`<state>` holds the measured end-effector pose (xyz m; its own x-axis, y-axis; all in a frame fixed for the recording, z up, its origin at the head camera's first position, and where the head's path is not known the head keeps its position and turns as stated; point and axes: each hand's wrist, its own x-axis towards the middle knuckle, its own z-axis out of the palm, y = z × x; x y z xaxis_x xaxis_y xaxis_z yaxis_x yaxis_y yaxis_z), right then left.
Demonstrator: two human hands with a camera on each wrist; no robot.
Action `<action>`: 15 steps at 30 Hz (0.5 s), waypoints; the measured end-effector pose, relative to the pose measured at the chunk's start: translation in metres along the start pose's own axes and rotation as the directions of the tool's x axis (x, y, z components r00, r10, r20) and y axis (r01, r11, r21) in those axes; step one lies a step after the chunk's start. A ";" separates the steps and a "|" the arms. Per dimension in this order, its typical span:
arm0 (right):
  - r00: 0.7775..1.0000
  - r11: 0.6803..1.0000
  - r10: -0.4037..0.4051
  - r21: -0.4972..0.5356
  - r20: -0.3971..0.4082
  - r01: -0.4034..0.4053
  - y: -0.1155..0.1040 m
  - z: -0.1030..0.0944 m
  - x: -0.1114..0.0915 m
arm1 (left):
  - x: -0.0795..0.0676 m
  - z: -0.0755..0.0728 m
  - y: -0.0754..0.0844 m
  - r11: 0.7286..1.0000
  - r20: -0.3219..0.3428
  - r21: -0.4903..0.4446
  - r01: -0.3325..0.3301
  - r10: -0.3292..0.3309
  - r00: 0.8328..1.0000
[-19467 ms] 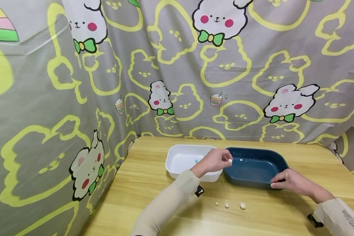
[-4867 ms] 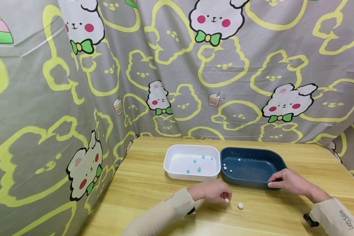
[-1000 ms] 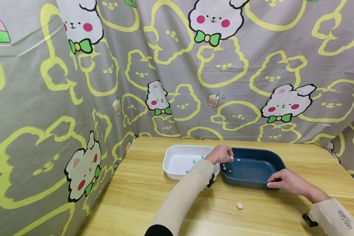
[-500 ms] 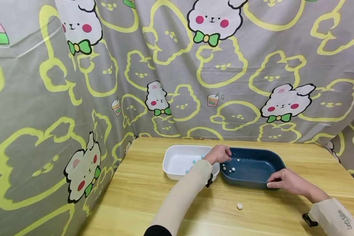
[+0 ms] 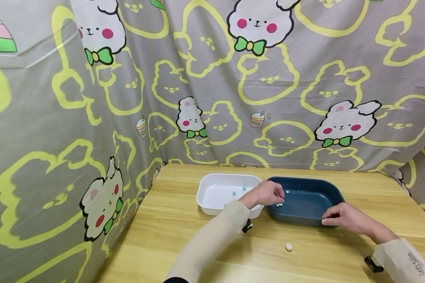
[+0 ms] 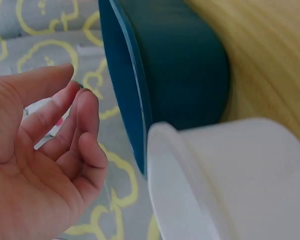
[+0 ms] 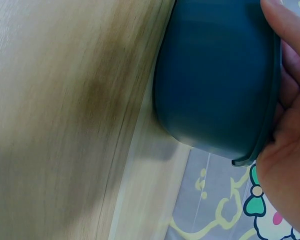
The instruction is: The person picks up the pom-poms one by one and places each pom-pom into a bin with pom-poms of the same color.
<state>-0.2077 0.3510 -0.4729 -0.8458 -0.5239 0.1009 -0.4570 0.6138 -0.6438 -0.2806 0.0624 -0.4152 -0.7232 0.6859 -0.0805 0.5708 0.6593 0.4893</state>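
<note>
My left hand (image 5: 265,193) hovers over the left end of the dark blue tub (image 5: 309,202), where the white tub stands beside it. Up close in the left wrist view, the fingers of my left hand (image 6: 47,170) are loosely bent with nothing between thumb and fingertips. Small white balls (image 5: 287,192) lie inside the blue tub, some probably hidden by that hand. My right hand (image 5: 348,217) grips the tub's near right corner; in the right wrist view its thumb (image 7: 289,25) lies over the rim. A larger white ball (image 5: 288,247) sits on the table in front.
The white tub (image 5: 210,192) adjoins the blue one on the left and holds light blue balls (image 5: 234,193), partly hidden by my left arm. Both tubs stand on a wooden table (image 5: 156,224). A patterned grey curtain (image 5: 219,86) hangs behind and along the left side.
My left hand has let a white ball drop into the blue tub, then shifted slightly right and nearer. Earlier, several white balls lay on the table; now one does. My right hand keeps its place.
</note>
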 end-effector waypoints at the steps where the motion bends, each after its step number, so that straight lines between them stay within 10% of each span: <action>1: 1.000 1.000 0.000 0.002 0.001 0.000 0.000 0.000 0.000 | -0.002 0.002 0.002 1.000 0.009 0.009 -0.022 0.022 1.000; 15: 1.000 1.000 0.001 0.010 0.002 -0.001 0.003 0.000 -0.001 | -0.032 0.031 0.008 0.970 0.203 -0.038 -0.239 0.242 0.949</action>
<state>-0.2084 0.3531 -0.4746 -0.8459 -0.5242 0.0984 -0.4529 0.6086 -0.6516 -0.2411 0.0552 -0.4353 -0.4695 0.8726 -0.1343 0.7122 0.4642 0.5266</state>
